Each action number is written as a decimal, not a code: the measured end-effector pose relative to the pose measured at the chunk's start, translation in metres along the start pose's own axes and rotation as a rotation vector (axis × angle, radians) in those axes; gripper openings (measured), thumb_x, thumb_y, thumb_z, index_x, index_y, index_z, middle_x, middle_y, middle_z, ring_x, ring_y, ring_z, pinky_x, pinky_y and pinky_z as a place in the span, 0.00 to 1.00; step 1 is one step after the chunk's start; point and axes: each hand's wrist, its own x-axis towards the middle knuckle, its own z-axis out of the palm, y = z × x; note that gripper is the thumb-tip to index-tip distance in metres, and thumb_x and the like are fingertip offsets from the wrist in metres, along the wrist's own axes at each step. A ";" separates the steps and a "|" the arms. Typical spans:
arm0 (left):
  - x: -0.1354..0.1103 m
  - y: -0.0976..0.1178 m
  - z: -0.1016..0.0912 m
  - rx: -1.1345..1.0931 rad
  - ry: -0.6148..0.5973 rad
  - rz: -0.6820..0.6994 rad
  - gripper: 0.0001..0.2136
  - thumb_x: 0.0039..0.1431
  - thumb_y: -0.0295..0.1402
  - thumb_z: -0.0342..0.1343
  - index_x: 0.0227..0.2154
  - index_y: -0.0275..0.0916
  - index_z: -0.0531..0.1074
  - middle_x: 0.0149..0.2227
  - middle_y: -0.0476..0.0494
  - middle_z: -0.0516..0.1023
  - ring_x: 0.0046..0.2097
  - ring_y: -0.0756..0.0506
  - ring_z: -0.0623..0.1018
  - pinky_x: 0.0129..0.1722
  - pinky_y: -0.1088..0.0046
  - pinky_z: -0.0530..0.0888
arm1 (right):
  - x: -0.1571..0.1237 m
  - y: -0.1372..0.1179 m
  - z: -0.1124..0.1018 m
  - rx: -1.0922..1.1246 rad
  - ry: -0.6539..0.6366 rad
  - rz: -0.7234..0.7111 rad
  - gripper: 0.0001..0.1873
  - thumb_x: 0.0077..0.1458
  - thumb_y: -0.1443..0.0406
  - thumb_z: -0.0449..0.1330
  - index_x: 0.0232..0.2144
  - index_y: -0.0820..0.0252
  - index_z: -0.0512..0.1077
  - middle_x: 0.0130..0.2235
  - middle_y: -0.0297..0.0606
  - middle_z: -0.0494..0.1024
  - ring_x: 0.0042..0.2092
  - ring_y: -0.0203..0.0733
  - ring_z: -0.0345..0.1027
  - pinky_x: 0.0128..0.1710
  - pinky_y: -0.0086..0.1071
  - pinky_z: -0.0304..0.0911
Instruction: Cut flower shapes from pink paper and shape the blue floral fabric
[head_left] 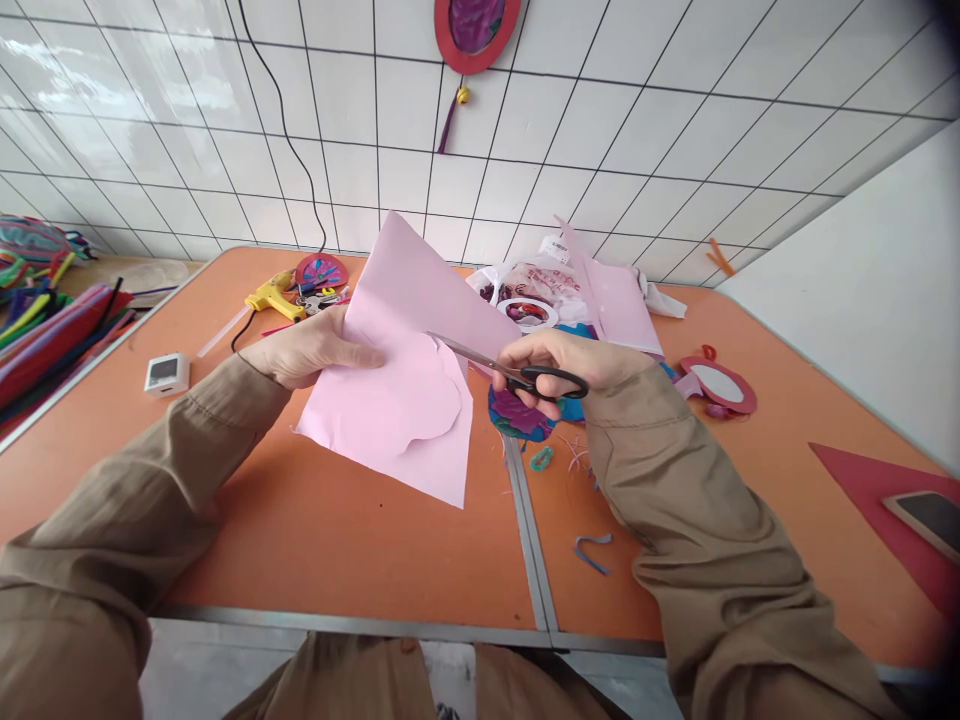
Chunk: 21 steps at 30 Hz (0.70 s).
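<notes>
My left hand [322, 348] pinches a large sheet of pink paper [427, 270] by its left side, thumb on top, holding it above the table. A rounded pink cut-out shape [397, 400] lies against the sheet, its curved edge showing on the right. In my right hand [555, 365] is a pair of scissors [551, 381] with black handles, fingers through the loops. Their blades point left and reach the paper at the top of the rounded shape. Below the right hand lies a round piece of purple and blue patterned fabric [521, 412].
On the orange table [337, 540] lie a yellow glue gun [274, 296], a small white device [166, 375], another pink sheet [619, 305], a red-rimmed oval [724, 385] and a phone [930, 520] on red paper. Bundles of coloured strips [56, 345] sit at left. A tiled wall stands behind.
</notes>
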 end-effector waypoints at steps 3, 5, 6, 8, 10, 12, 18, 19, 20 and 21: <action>-0.001 0.001 0.004 -0.031 0.011 -0.001 0.18 0.46 0.30 0.73 0.42 0.35 0.80 0.41 0.40 0.86 0.46 0.35 0.83 0.47 0.58 0.81 | 0.000 -0.004 0.002 0.012 -0.022 -0.061 0.38 0.43 0.39 0.70 0.40 0.65 0.70 0.26 0.33 0.74 0.20 0.32 0.69 0.17 0.24 0.59; -0.001 0.000 0.007 -0.052 0.013 -0.004 0.19 0.46 0.30 0.73 0.43 0.34 0.80 0.41 0.40 0.86 0.43 0.37 0.84 0.46 0.60 0.81 | 0.001 -0.008 0.004 0.003 -0.036 -0.106 0.36 0.45 0.40 0.69 0.40 0.66 0.70 0.25 0.32 0.73 0.19 0.30 0.66 0.18 0.24 0.59; -0.001 -0.001 0.008 -0.061 0.011 -0.008 0.19 0.46 0.29 0.73 0.43 0.33 0.80 0.40 0.40 0.86 0.42 0.38 0.84 0.46 0.61 0.81 | 0.002 -0.009 0.005 0.000 -0.039 -0.126 0.36 0.46 0.41 0.69 0.40 0.67 0.71 0.25 0.31 0.73 0.18 0.29 0.66 0.18 0.24 0.59; -0.001 -0.003 0.009 -0.075 0.006 -0.020 0.19 0.46 0.29 0.73 0.43 0.33 0.80 0.41 0.40 0.86 0.41 0.40 0.84 0.46 0.63 0.81 | 0.003 -0.009 0.005 0.008 -0.051 -0.155 0.35 0.47 0.41 0.68 0.40 0.67 0.71 0.24 0.30 0.72 0.18 0.29 0.65 0.18 0.24 0.59; 0.000 -0.004 0.010 -0.087 0.001 -0.021 0.19 0.46 0.28 0.73 0.44 0.34 0.80 0.41 0.39 0.86 0.41 0.39 0.84 0.45 0.62 0.81 | 0.004 -0.006 0.004 0.025 -0.062 -0.166 0.34 0.48 0.42 0.69 0.41 0.67 0.70 0.24 0.30 0.72 0.18 0.29 0.65 0.17 0.23 0.58; 0.001 -0.006 0.009 -0.099 -0.001 -0.002 0.18 0.46 0.27 0.72 0.43 0.35 0.81 0.42 0.37 0.86 0.41 0.38 0.84 0.45 0.62 0.82 | 0.005 -0.002 0.001 0.041 -0.073 -0.180 0.34 0.48 0.42 0.69 0.41 0.67 0.70 0.25 0.31 0.73 0.18 0.29 0.65 0.16 0.22 0.57; 0.004 -0.010 0.011 -0.118 -0.008 0.037 0.16 0.47 0.27 0.72 0.41 0.35 0.81 0.42 0.35 0.85 0.43 0.36 0.85 0.44 0.61 0.83 | 0.008 0.001 0.001 0.064 -0.092 -0.243 0.35 0.49 0.41 0.67 0.41 0.67 0.70 0.22 0.29 0.71 0.17 0.29 0.63 0.17 0.22 0.56; 0.004 -0.011 0.011 -0.117 -0.005 0.043 0.16 0.47 0.27 0.72 0.41 0.35 0.81 0.42 0.34 0.85 0.45 0.35 0.84 0.45 0.60 0.83 | 0.009 0.000 0.002 0.063 -0.079 -0.248 0.36 0.49 0.40 0.67 0.41 0.67 0.71 0.23 0.29 0.71 0.17 0.29 0.63 0.17 0.22 0.56; 0.005 -0.012 0.012 -0.116 0.001 0.049 0.16 0.47 0.27 0.72 0.42 0.35 0.81 0.43 0.34 0.85 0.46 0.34 0.84 0.46 0.60 0.82 | 0.010 0.000 0.003 0.061 -0.065 -0.252 0.36 0.48 0.40 0.67 0.41 0.67 0.71 0.23 0.30 0.72 0.17 0.28 0.62 0.17 0.22 0.56; 0.005 -0.012 0.012 -0.115 0.005 0.052 0.16 0.47 0.28 0.72 0.42 0.35 0.81 0.43 0.34 0.85 0.47 0.34 0.84 0.47 0.59 0.82 | 0.011 0.000 0.004 0.058 -0.054 -0.255 0.36 0.48 0.40 0.67 0.40 0.67 0.71 0.23 0.30 0.72 0.17 0.28 0.62 0.17 0.22 0.55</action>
